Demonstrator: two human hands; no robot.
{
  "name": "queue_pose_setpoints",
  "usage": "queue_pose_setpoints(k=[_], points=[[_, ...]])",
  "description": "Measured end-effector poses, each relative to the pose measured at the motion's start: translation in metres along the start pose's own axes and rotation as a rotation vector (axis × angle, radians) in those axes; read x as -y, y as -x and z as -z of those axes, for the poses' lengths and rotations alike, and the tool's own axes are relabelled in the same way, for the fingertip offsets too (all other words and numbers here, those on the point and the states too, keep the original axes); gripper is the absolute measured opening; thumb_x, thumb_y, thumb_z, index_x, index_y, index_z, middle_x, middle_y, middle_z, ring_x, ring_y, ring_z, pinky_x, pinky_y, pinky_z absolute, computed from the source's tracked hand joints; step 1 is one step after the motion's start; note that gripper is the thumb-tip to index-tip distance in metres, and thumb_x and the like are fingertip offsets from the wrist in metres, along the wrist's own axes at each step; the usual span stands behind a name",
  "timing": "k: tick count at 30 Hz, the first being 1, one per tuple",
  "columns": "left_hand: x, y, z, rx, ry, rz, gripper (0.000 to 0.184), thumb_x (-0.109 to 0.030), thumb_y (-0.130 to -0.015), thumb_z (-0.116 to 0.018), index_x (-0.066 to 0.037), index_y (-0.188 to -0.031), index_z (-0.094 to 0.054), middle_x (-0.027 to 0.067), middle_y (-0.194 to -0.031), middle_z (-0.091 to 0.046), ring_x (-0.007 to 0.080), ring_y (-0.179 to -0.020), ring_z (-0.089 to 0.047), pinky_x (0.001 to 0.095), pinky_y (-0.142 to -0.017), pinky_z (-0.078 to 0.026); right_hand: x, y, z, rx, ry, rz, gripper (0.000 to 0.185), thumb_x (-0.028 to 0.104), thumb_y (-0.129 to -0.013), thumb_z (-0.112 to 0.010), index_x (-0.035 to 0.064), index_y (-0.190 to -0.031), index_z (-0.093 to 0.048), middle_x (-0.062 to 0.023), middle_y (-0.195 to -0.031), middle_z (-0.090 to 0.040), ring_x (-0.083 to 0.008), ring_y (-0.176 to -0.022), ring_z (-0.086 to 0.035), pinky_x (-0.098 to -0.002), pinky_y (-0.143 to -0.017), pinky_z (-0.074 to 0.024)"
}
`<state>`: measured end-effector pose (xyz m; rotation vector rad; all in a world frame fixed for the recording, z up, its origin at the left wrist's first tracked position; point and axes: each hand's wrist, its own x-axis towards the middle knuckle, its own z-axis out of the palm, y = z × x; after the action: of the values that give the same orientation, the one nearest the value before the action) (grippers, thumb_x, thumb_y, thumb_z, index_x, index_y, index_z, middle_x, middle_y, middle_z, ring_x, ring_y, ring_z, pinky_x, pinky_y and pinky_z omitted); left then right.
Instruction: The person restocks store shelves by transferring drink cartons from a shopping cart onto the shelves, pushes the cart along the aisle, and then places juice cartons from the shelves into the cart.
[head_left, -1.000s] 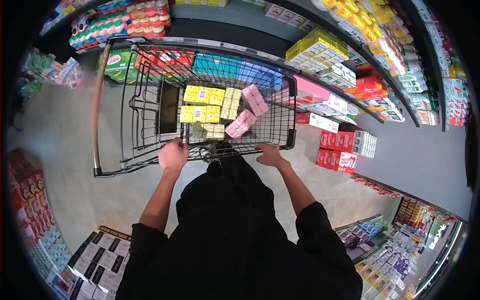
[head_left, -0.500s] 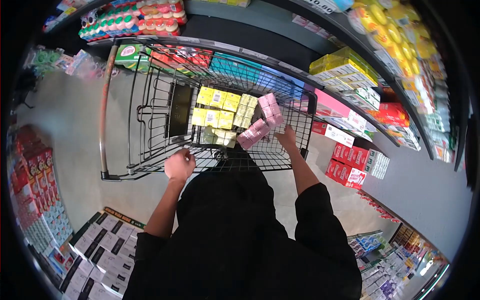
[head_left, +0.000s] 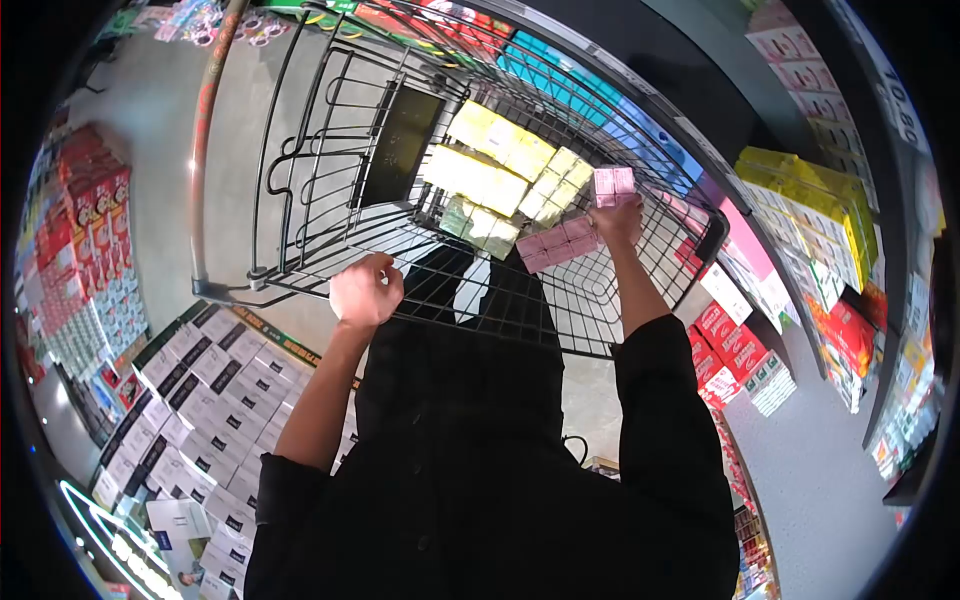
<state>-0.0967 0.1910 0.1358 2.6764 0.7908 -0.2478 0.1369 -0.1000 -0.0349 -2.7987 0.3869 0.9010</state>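
Inside the wire shopping cart point(head_left: 300, 268) lie yellow packs point(head_left: 475, 178), pale yellow-green packs point(head_left: 555, 186) and two pink packs. My right hand point(head_left: 618, 220) reaches into the cart and grips the upper pink pack point(head_left: 614, 182) at its lower end. Just below, the other pink pack point(head_left: 558, 244) lies slanted, close to my fingers. My left hand point(head_left: 367, 290) is at the near side of the cart with its fingers curled together; whether they pinch the wire rim or anything else is not visible.
Shelves with yellow cartons point(head_left: 800, 210) run along the right. Red boxes point(head_left: 728, 345) stand on the floor beyond the cart's right end. White cartons point(head_left: 225, 400) are stacked at the lower left, with red boxed goods point(head_left: 90, 200) farther left.
My right hand has moved from the cart's near edge into the basket and onto the upper pink pack. The view has turned, and the cart appears tilted and nearer.
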Motion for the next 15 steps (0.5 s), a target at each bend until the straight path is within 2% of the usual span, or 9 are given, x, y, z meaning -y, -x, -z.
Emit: queue_pose_setpoints(k=[3, 4, 7, 8, 9, 12, 13, 15], points=[[-0.004, -0.002, 0.0, 0.017, -0.007, 0.041, 0.006, -0.015, -0.069, -0.058, -0.011, -0.069, -0.062, 0.0077, -0.066, -0.063, 0.0271, -0.055, -0.06, 0.0373, -0.052, -0.048, 0.006, -0.002, -0.006, -0.087, 0.072, -0.027, 0.092, 0.034, -0.055, -0.079, 0.0008, -0.125, -0.029, -0.017, -0.125, -0.043, -0.0327, -0.115, -0.046, -0.0415, -0.094, -0.0424], [-0.002, -0.001, -0.001, 0.019, -0.006, 0.031, 0.006, -0.015, -0.068, -0.058, -0.011, -0.069, -0.062, 0.0079, -0.066, -0.063, 0.0272, -0.056, -0.06, 0.0371, -0.051, -0.048, 0.009, 0.002, -0.007, -0.143, 0.057, -0.023, 0.081, 0.029, -0.057, -0.076, 0.0009, -0.121, -0.036, -0.0169, -0.122, -0.046, -0.0318, -0.112, -0.049, -0.0405, -0.092, -0.0441], [-0.001, -0.002, -0.001, -0.014, -0.008, 0.003, 0.007, -0.016, -0.068, -0.058, -0.011, -0.07, -0.062, 0.0081, -0.066, -0.063, 0.027, -0.056, -0.06, 0.0375, -0.052, -0.048, 0.002, -0.006, -0.004, -0.085, 0.019, 0.048, 0.071, 0.025, -0.057, -0.074, -0.0007, -0.115, -0.043, -0.0167, -0.116, -0.051, -0.0306, -0.105, -0.055, -0.0389, -0.088, -0.0463], [0.0, -0.002, -0.002, 0.055, -0.049, 0.031, 0.009, -0.017, -0.07, -0.059, -0.011, -0.074, -0.065, 0.0069, -0.066, -0.064, 0.0255, -0.058, -0.062, 0.0353, -0.053, -0.048, -0.005, -0.009, 0.001, -0.097, 0.015, 0.084, 0.066, 0.028, -0.054, -0.074, -0.0007, -0.109, -0.05, -0.017, -0.108, -0.057, -0.0302, -0.099, -0.058, -0.0377, -0.085, -0.048], [-0.001, -0.001, -0.001, 0.053, -0.044, 0.026, 0.009, -0.017, -0.07, -0.059, -0.011, -0.074, -0.065, 0.0069, -0.066, -0.064, 0.0255, -0.058, -0.062, 0.0353, -0.053, -0.048, -0.009, -0.01, 0.01, -0.104, 0.015, 0.082, 0.066, 0.028, -0.054, -0.074, -0.0007, -0.109, -0.05, -0.017, -0.108, -0.057, -0.0302, -0.099, -0.058, -0.0377, -0.085, -0.048], [-0.002, -0.006, 0.003, 0.115, -0.01, 0.086, 0.008, -0.017, -0.068, -0.058, -0.01, -0.07, -0.063, 0.009, -0.067, -0.063, 0.029, -0.058, -0.061, 0.0393, -0.054, -0.049, -0.012, 0.001, 0.049, 0.145, -0.065, 0.033, 0.068, 0.036, -0.047, -0.077, 0.0011, -0.101, -0.057, -0.0165, -0.099, -0.064, -0.0308, -0.094, -0.062, -0.0382, -0.08, -0.0488], [-0.001, -0.006, 0.003, 0.113, -0.03, 0.08, 0.008, -0.017, -0.069, -0.058, -0.011, -0.071, -0.063, 0.0093, -0.067, -0.063, 0.0297, -0.058, -0.061, 0.0396, -0.054, -0.049, -0.017, 0.009, 0.057, 0.135, -0.058, 0.034, 0.068, 0.036, -0.047, -0.077, 0.0011, -0.101, -0.057, -0.0165, -0.099, -0.064, -0.0308, -0.094, -0.062, -0.0382, -0.08, -0.0488], [-0.002, -0.002, 0.001, 0.116, -0.061, 0.07, 0.008, -0.018, -0.069, -0.057, -0.011, -0.071, -0.063, 0.01, -0.066, -0.063, 0.0311, -0.059, -0.061, 0.0402, -0.055, -0.049, -0.033, 0.027, 0.075, -0.075, -0.133, -0.038, 0.067, 0.035, -0.046, -0.078, 0.0, -0.099, -0.058, -0.0163, -0.099, -0.064, -0.0293, -0.087, -0.063, -0.0366, -0.078, -0.0486]])
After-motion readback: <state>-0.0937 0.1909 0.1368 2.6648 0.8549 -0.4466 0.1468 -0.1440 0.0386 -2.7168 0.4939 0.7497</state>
